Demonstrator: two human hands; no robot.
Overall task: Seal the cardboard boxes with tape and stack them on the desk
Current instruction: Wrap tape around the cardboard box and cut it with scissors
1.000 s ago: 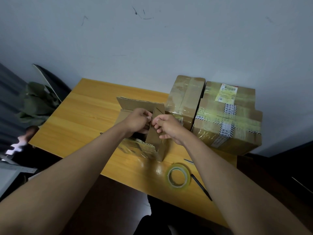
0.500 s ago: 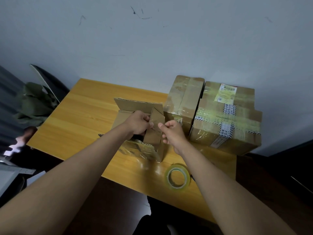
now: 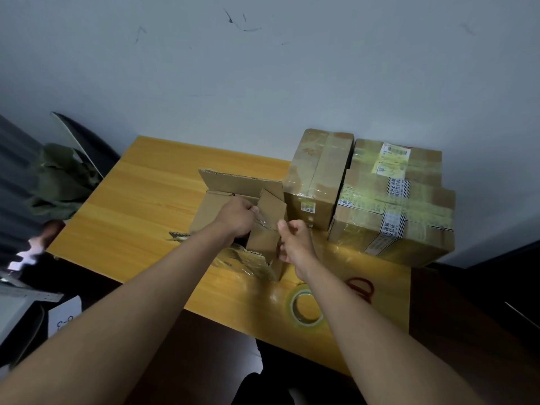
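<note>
An open cardboard box (image 3: 216,206) stands mid-desk with its flaps raised. My left hand (image 3: 236,219) grips the edge of the upright right flap (image 3: 270,209). A short strip of clear tape (image 3: 267,224) stretches from that flap to my right hand (image 3: 295,244), which pinches its other end just right of the box. Two boxes wrapped in tape stand against the wall, a narrow one (image 3: 318,176) and a wider one (image 3: 394,211) with labels. The clear tape roll (image 3: 304,308) lies flat near the desk's front edge, partly under my right forearm.
Red-handled scissors (image 3: 361,287) lie right of the tape roll. The wooden desk (image 3: 140,206) shows bare surface left of the open box. A chair with green cloth (image 3: 61,179) stands off the left edge. A white wall backs the desk.
My right hand has drawn away from the flap, to the right and toward me, stretching the tape strip. The left hand stays on the flap. The scissors' handles have come into view.
</note>
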